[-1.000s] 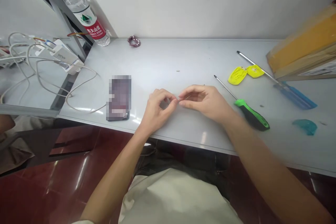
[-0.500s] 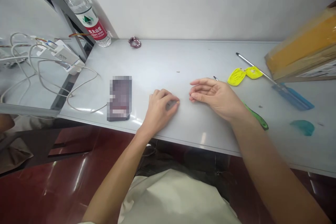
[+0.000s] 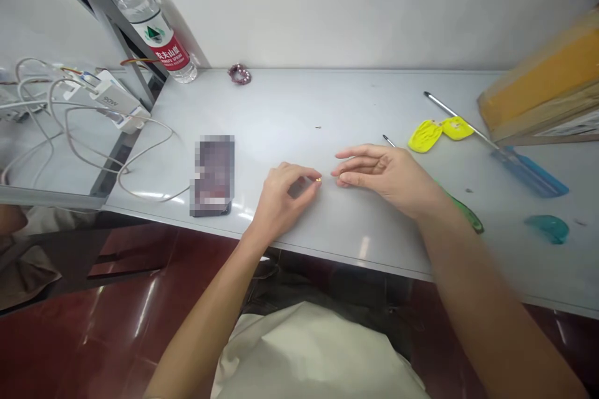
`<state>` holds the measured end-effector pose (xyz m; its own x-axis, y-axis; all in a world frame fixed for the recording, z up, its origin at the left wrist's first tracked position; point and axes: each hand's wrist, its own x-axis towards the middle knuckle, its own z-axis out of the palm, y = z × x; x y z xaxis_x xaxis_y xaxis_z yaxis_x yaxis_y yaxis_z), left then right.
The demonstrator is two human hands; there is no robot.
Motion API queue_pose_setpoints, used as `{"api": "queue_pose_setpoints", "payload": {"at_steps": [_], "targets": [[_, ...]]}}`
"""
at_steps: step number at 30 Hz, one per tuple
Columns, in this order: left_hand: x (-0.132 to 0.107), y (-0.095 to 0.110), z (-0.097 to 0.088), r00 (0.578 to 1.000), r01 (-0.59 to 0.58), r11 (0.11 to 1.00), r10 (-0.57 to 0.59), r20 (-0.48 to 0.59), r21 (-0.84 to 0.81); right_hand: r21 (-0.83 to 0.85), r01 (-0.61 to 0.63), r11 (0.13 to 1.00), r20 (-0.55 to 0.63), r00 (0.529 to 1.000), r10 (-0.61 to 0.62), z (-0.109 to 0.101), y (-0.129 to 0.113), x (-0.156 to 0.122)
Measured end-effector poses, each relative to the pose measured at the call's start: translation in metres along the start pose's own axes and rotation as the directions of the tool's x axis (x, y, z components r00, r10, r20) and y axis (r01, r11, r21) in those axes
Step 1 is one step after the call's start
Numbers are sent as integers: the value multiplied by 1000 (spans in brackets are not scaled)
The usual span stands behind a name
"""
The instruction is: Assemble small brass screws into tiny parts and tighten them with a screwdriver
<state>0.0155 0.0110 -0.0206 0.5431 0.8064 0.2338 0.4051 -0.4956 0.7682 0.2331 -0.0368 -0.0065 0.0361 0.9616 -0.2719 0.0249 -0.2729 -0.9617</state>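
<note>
My left hand (image 3: 281,196) rests on the white table (image 3: 299,112) with its fingers curled, pinching a tiny gold-coloured part (image 3: 318,180) at the fingertips. My right hand (image 3: 388,176) lies just to the right of it, fingers stretched out and slightly apart, fingertips a short way from the small part and holding nothing. A green-handled screwdriver (image 3: 461,209) lies partly hidden under my right wrist. A dark phone (image 3: 213,174) lies flat to the left of my left hand.
A blue-handled screwdriver (image 3: 528,168), two yellow plastic pieces (image 3: 437,132) and a teal piece (image 3: 547,227) lie at the right. A cardboard box (image 3: 543,87) stands far right. A water bottle (image 3: 159,37), a beaded ring (image 3: 239,73) and a white charger with cables (image 3: 112,103) sit at the back left.
My hands were pinched together over the small part; the right hand let go, opened and drew slightly right, then edged back. The left hand keeps the part.
</note>
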Motion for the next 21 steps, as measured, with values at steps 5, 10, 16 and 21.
{"api": "queue_pose_setpoints", "payload": {"at_steps": [5,10,16,21], "targets": [[-1,-2,1,1000,1,1000,-1,8,-8,-122,4,993,-8,1000,-5,4,2,0],[0,-4,1,998,-52,999,52,23,3,-107,11,994,-37,999,-15,7,-1,0],[1,-2,0,998,-58,998,58,37,12,-99,10,995,-16,1000,-12,12,-6,-3],[1,0,0,997,-52,998,50,50,40,-113,22,993,-35,999,-26,17,-7,-4]]}}
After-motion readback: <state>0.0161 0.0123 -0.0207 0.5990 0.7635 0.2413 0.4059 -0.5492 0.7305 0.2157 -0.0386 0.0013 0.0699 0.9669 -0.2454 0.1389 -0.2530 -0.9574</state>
